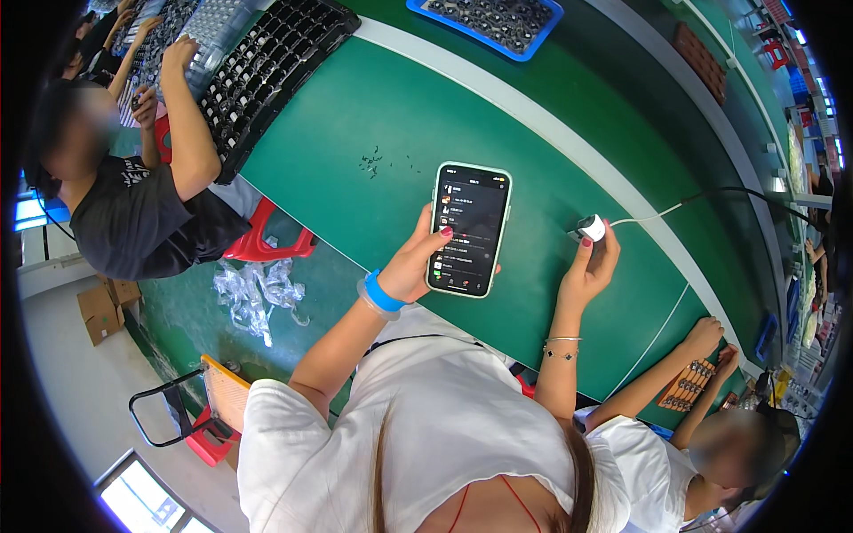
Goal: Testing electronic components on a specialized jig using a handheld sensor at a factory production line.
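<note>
Two hands busy: left hand (410, 266) grips phone (469, 228) upright, lengthwise away; right hand (588, 269) pinches white plug (591, 228).

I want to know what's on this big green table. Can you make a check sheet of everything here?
Surface: green table with a pale stripe.
Job's things: smartphone, screen lit; small white plug-like device.
Clutter: tiny dark bits scattered; black compartment tray; blue tray of parts.
Grips: left hand holds the smartphone; right hand pinches the device.
Cables: white cable runs from the device; another white cable crosses the table.
Surroundings: co-workers at both sides; red stool; cardboard box; crumpled plastic on the floor.
</note>
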Action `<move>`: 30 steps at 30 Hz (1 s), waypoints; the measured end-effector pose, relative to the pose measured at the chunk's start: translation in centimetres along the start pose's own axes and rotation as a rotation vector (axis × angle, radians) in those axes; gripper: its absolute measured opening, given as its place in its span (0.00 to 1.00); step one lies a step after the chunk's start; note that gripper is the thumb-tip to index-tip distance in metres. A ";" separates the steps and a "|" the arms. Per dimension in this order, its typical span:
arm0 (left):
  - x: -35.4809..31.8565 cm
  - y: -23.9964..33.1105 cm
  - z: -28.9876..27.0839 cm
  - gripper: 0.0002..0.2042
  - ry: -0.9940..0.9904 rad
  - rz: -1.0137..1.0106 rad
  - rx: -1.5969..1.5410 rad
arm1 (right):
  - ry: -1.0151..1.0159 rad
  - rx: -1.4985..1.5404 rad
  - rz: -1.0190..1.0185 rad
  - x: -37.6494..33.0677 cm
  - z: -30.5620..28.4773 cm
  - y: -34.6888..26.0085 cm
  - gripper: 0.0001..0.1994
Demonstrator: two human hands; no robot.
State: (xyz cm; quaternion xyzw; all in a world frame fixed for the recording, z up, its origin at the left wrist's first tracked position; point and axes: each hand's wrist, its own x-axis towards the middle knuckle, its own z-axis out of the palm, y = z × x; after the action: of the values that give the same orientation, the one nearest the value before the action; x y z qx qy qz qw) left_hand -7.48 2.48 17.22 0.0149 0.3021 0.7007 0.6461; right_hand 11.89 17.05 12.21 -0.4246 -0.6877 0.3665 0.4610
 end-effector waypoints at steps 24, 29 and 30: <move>0.5 0.1 0.0 0.23 -0.039 0.043 0.027 | 0.015 -0.052 -0.001 0.5 -0.1 0.4 0.17; 0.4 0.0 0.0 0.23 -0.015 0.046 0.024 | 0.015 -0.051 0.003 0.4 -0.1 0.3 0.17; 0.4 0.0 0.0 0.24 -0.011 0.044 0.029 | 0.017 -0.048 0.001 0.4 -0.2 0.3 0.17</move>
State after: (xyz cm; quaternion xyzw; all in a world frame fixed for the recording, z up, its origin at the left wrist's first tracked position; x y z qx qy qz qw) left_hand -7.52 2.83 17.09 0.0348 0.3083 0.7104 0.6318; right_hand 12.04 17.53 12.13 -0.4388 -0.6922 0.3465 0.4562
